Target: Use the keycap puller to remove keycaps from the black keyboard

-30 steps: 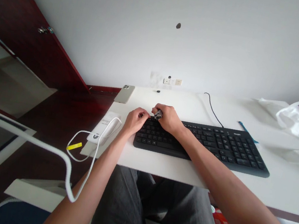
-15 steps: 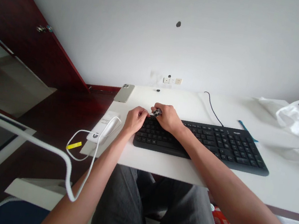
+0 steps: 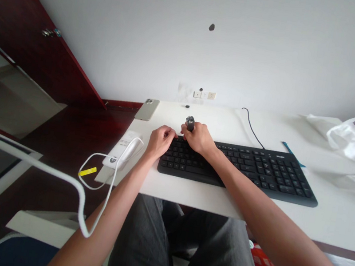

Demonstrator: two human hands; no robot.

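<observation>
Black keyboard (image 3: 244, 161): steady at upper-left edge with curled left hand (image 3: 161, 141), contents not discernible; control dark tool (image 3: 190, 124) in closed right hand (image 3: 201, 138).

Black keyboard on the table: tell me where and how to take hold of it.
Best gripped, I'd judge, by both short ends, coming from left and right, thumbs on top: the keyboard is long, thin and lies flat. Avoid the back edge, where the cable meets it; the left hand is near the left back corner.
</observation>
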